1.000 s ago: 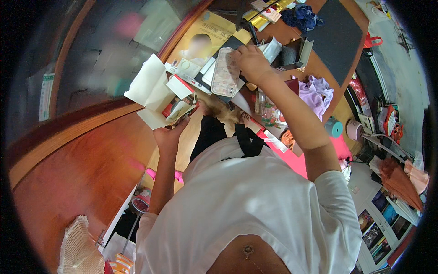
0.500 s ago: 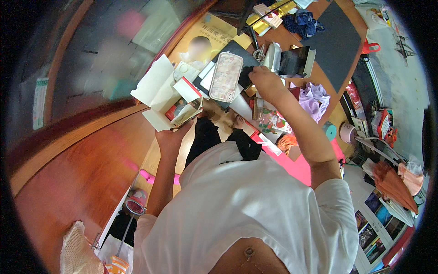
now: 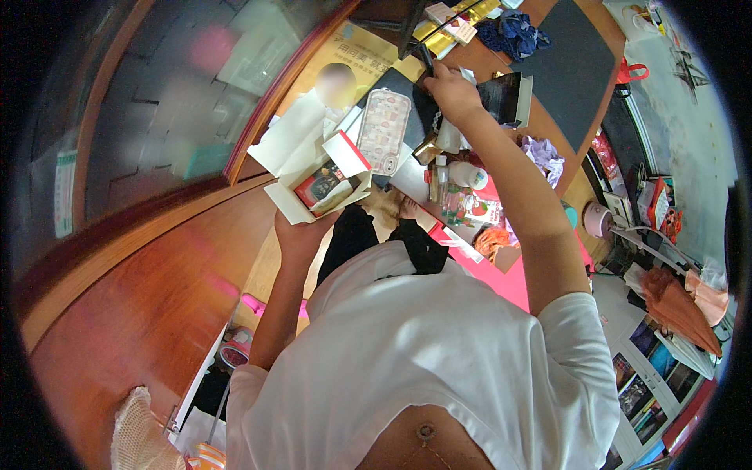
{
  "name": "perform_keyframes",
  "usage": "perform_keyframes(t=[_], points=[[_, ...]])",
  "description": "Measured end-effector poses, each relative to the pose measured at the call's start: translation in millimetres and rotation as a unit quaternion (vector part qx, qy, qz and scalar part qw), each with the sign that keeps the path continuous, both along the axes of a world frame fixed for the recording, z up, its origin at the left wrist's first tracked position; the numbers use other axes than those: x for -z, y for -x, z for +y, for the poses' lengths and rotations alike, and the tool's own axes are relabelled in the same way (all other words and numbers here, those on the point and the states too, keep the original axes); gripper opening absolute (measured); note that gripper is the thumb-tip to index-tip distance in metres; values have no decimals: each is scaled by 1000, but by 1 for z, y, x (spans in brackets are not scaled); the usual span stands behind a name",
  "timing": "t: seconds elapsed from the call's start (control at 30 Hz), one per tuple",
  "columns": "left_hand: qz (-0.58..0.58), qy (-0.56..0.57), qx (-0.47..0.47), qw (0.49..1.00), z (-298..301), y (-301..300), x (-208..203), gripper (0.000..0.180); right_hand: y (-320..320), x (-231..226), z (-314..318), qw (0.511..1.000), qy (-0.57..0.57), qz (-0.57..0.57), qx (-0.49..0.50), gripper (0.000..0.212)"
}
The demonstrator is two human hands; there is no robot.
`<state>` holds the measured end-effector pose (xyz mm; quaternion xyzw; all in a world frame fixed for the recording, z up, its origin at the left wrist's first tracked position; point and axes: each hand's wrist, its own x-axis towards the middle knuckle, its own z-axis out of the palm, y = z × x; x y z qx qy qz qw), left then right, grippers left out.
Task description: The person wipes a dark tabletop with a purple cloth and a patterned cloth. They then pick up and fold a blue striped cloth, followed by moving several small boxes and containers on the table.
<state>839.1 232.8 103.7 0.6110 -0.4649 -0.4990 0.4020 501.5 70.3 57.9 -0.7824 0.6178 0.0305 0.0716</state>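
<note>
My left hand (image 3: 302, 232) grips an open cream cardboard box (image 3: 290, 205) from below, its flaps standing up. Inside lies a red and dark packet (image 3: 323, 185) with pale paper over it. My right hand (image 3: 454, 90) is stretched over the far part of the desk with its fingers curled; whatever they hold is hidden. Right of that hand sits an open black box (image 3: 503, 98) with a pale flap. A phone-shaped thing in a pale patterned case (image 3: 385, 129) lies between my hands.
Small bottles (image 3: 445, 192) and a white rounded container (image 3: 468, 175) stand below my right forearm. Lilac cloth (image 3: 543, 159) lies to their right. Blue crumpled fabric (image 3: 513, 36) and a dark mat (image 3: 568, 74) are at the far right, a glass-fronted cabinet (image 3: 184, 102) at the left.
My right hand has moved farther away over the desk. My left hand has shifted the cream box slightly right and tipped it, so more of its inside shows.
</note>
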Motion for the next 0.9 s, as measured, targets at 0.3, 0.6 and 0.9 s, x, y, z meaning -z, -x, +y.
perform_keyframes(t=[0.3, 0.6, 0.9], points=[[-16, 4, 11, 1000, 1, 8, 2, 69, 8, -16, 0, 999, -12, 8, -48, 23], [-53, 44, 70, 995, -8, 20, -3, 74, 34, -91, 45, 958, 100, -267, 11, 25], [-65, 55, 65, 994, -6, 28, 10, 82, 28, -153, 65, 875, 140, -452, 104, 20]])
